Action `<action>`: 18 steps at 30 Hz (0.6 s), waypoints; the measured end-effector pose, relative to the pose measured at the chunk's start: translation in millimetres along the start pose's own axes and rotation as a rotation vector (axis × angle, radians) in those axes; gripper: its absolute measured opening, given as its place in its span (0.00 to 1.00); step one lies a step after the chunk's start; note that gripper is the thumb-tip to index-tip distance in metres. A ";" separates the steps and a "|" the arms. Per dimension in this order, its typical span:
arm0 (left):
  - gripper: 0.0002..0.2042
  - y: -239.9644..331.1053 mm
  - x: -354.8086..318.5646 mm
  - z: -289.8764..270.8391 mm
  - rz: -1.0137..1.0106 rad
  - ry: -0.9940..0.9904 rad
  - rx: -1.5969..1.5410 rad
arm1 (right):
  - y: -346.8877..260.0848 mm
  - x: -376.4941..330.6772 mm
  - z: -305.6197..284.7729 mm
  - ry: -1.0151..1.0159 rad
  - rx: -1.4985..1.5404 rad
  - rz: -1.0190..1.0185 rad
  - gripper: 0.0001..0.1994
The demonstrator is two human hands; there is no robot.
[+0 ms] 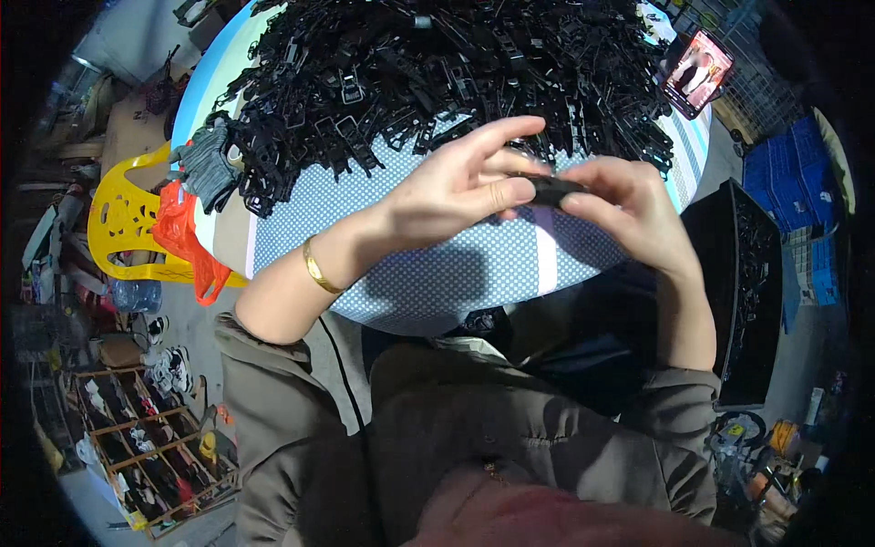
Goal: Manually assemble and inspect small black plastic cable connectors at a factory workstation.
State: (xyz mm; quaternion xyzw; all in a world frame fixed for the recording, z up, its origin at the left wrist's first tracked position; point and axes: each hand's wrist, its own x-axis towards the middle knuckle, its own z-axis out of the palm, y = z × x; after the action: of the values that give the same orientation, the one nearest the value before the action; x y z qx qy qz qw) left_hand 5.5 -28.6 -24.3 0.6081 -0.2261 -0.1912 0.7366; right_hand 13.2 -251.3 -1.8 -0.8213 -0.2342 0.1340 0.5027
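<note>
Both my hands meet over the near part of the table, pinching a small dark piece (550, 190) between them. Its exact kind is hard to make out; it looks black and elongated. My left hand (465, 178) grips its left end with thumb and fingers, the forefinger raised away. On the right end, the thumb and fingers of my right hand (629, 201) are closed. Beyond them a large heap of black plastic parts (437, 73), many frame-shaped like buckles, covers the far part of the patterned tabletop (419, 264).
A grey knitted glove (208, 166) lies at the table's left edge, near an orange plastic bag (187, 232) and a yellow chair (123, 214). A lit phone (697, 75) stands at the far right. Right of me is a black bin (752, 292) holding dark parts; blue crates (788, 178) stand beyond.
</note>
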 end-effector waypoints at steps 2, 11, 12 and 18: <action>0.18 15.4 1.4 -13.3 0.016 0.216 0.430 | -0.4 -8.8 -16.0 -0.256 -0.129 -0.215 0.11; 0.12 47.7 -33.0 -74.8 0.052 0.172 1.915 | 13.7 4.8 19.6 -0.001 -0.480 -0.510 0.10; 0.12 45.7 -29.0 -74.3 -0.022 0.165 1.987 | 18.5 8.9 23.3 0.151 -0.586 -0.570 0.10; 0.07 43.8 -16.1 -56.5 0.071 0.168 1.827 | 24.3 21.5 52.9 0.159 -0.675 -0.661 0.09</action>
State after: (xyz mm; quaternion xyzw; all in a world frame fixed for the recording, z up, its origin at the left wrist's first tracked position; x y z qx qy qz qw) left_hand 24.4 34.3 8.2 0.9586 -0.2534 0.1294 -0.0112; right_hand 13.5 -209.1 -47.3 -0.8277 -0.4743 -0.1799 0.2398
